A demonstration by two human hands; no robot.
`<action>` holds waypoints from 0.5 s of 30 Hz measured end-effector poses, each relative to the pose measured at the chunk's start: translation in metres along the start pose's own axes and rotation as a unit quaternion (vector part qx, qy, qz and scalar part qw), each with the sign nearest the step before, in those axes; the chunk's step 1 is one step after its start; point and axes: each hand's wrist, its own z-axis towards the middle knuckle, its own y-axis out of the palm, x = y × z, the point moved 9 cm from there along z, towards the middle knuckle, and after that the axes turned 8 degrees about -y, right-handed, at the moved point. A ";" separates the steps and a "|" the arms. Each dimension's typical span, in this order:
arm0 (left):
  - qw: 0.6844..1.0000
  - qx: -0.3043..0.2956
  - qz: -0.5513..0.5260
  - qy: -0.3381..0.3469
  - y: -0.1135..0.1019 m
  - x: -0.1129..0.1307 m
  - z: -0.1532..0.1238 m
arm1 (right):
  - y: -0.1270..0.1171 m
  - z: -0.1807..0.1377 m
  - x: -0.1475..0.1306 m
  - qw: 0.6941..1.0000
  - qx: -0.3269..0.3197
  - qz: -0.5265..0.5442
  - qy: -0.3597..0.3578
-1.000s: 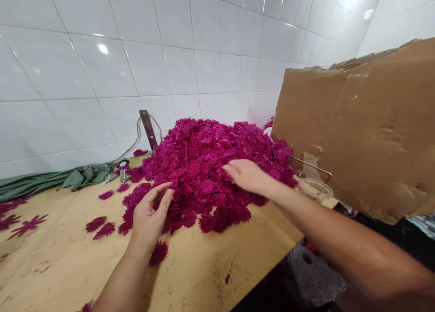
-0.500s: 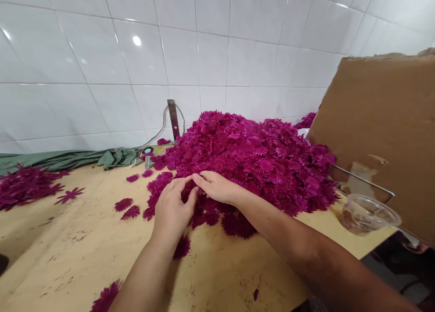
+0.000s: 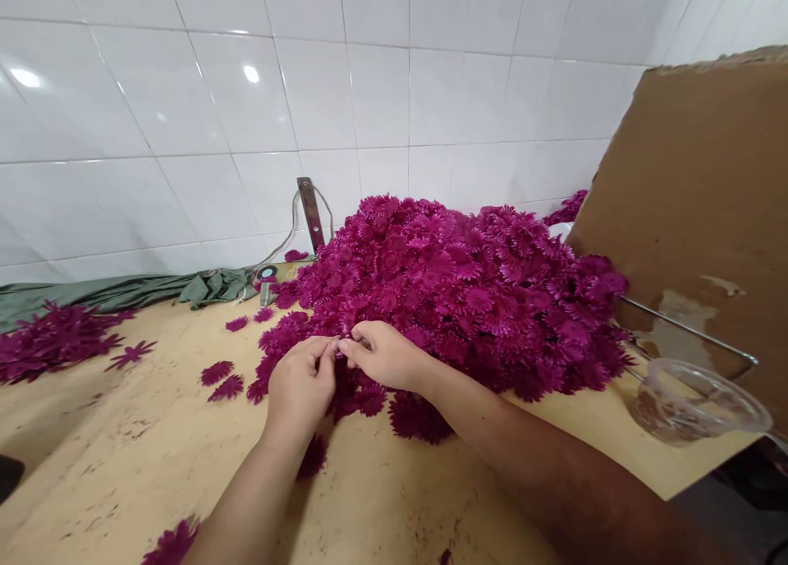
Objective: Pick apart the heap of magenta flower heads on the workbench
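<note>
A big heap of magenta fabric flower heads [image 3: 455, 286] lies on the tan table [image 3: 123, 466] against the white tiled wall. My left hand [image 3: 301, 384] and my right hand [image 3: 382, 355] meet at the heap's near left edge, fingertips touching. Together they pinch a magenta flower piece, which the fingers mostly hide. Loose flower heads [image 3: 218, 380] lie scattered just left of my left hand, and one flower head [image 3: 313, 457] peeks out from under my left wrist.
A second, flatter pile of magenta petals [image 3: 49, 343] lies at the far left. A clear plastic cup [image 3: 698, 401] stands near the table's right edge, by a metal rod [image 3: 683, 328] and a leaning cardboard sheet [image 3: 695, 195]. Green cloth [image 3: 123, 290] runs along the wall.
My right hand came off the top of the heap and down to my left hand at the heap's near edge; both now pinch together. The view swung left.
</note>
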 end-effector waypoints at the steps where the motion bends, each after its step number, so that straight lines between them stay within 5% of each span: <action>1: 1.000 0.007 -0.012 -0.020 -0.002 -0.004 0.001 | 0.001 -0.001 -0.002 1.000 -0.001 0.001 -0.001; 5: 0.995 0.028 -0.036 -0.084 -0.008 -0.020 0.005 | 0.003 -0.004 -0.008 1.000 -0.002 0.007 -0.006; 10: 0.992 0.082 -0.090 -0.018 -0.025 -0.008 0.003 | -0.002 -0.001 0.004 0.995 0.004 0.097 0.018; 15: 0.993 -0.028 -0.098 0.054 -0.009 0.012 0.001 | -0.001 -0.001 0.005 0.995 0.000 0.094 0.018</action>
